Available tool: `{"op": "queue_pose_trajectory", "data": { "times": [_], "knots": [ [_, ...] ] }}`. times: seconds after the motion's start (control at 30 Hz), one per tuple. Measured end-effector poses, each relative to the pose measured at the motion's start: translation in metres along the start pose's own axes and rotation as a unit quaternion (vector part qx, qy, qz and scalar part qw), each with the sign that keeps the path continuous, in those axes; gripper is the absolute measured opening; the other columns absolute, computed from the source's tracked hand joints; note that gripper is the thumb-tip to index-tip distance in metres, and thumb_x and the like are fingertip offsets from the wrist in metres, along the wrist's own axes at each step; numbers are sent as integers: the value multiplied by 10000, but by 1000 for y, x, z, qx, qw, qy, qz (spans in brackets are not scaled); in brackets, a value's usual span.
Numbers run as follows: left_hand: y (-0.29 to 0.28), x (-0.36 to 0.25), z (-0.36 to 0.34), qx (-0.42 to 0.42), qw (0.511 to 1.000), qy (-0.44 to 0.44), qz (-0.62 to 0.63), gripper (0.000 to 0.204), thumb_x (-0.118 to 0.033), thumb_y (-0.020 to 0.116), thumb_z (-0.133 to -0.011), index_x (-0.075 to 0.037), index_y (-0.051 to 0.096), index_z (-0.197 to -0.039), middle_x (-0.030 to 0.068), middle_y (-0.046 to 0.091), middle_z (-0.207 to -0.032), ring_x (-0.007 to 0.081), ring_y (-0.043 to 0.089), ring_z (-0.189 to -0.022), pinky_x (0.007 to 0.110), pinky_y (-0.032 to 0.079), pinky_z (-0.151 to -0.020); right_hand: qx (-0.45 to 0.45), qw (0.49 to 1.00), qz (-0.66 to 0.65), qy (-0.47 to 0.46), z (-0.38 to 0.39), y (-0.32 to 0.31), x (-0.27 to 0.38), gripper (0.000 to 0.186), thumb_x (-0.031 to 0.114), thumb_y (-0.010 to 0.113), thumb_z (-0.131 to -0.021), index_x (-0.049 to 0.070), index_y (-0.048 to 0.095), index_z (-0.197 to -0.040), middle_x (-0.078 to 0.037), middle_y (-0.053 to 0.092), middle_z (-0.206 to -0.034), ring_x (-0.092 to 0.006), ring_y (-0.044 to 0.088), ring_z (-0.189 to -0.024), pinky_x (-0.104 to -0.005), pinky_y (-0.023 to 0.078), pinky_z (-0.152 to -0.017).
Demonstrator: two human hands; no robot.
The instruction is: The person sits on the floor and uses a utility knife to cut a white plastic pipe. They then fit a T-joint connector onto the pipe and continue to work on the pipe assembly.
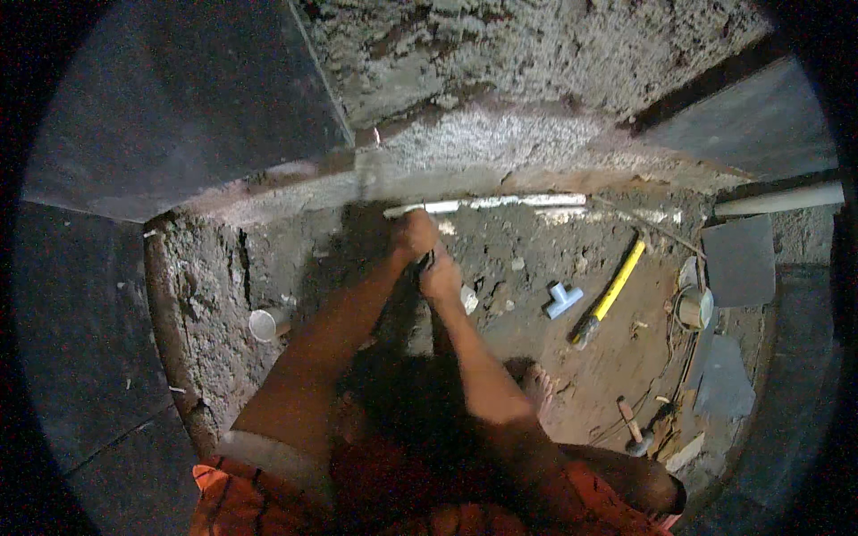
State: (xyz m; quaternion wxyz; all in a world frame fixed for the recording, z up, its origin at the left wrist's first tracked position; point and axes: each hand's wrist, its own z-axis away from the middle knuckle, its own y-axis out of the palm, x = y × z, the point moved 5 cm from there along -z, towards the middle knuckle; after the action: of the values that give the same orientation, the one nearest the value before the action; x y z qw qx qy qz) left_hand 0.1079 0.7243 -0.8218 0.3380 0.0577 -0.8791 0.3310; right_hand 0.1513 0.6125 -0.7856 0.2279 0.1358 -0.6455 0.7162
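Both of my hands are closed, one just ahead of the other, over the dirt floor near the far wall. My left hand (416, 234) is the farther one, beside the left end of a long white pipe (509, 203) lying along the wall's foot. Closer to me, my right hand (441, 277) is gripped around something with a dark part (426, 261) showing between the hands. The fingers and deep shadow hide most of it, so its kind cannot be made out. A pale chunk (468, 299) sits right of my right hand.
A blue-grey pipe tee (563, 301) and a yellow long-handled tool (618, 281) lie to the right. Farther right are a pale round pipe end (694, 308), a hammer (638, 441) and grey tile pieces (740, 261). A white pipe stub (264, 325) sticks up at left.
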Motion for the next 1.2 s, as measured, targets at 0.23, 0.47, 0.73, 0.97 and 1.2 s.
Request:
{"op": "queue_pose_trajectory", "data": {
  "times": [0.23, 0.47, 0.73, 0.97, 1.2],
  "knots": [
    [-19, 71, 18, 296, 750, -308, 505, 204, -292, 679, -820, -148, 690, -676, 44, 612, -650, 213, 597, -559, 397, 451, -482, 59, 985, -155, 52, 36, -45, 43, 406, 237, 624, -895, 61, 626, -1261, -265, 725, -937, -501, 692, -864, -591, 541, -761],
    [-4, 79, 51, 335, 763, -242, 498, 176, -261, 679, -789, -134, 712, -671, 100, 639, -658, 271, 618, -571, 436, 477, -513, 106, 988, -98, 49, 33, -53, 75, 458, 230, 615, -897, 60, 593, -1322, -276, 723, -921, -490, 705, -864, -596, 548, -758],
    [-4, 70, 49, 361, 724, -238, 537, 160, -243, 690, -746, -105, 753, -695, 136, 684, -689, 303, 671, -623, 467, 518, -559, 86, 990, -107, 34, 39, -53, 65, 525, 158, 599, -884, 111, 539, -1403, -280, 718, -942, -486, 700, -844, -591, 556, -755],
    [-30, 69, 46, 342, 841, 16, 419, 209, -249, 678, -765, -68, 781, -774, 115, 710, -719, 276, 721, -699, 454, 547, -583, 132, 982, -112, 73, 41, -68, 73, 510, 163, 572, -918, 124, 522, -1424, -279, 718, -947, -504, 691, -840, -607, 554, -755],
    [1, 85, 31, 317, 851, -40, 417, 189, -258, 686, -746, -88, 770, -752, 100, 697, -702, 275, 699, -666, 451, 529, -564, 78, 994, -81, -2, 19, -46, 87, 472, 220, 560, -951, 131, 550, -1414, -271, 722, -928, -508, 699, -851, -602, 550, -734]
  ]
}}
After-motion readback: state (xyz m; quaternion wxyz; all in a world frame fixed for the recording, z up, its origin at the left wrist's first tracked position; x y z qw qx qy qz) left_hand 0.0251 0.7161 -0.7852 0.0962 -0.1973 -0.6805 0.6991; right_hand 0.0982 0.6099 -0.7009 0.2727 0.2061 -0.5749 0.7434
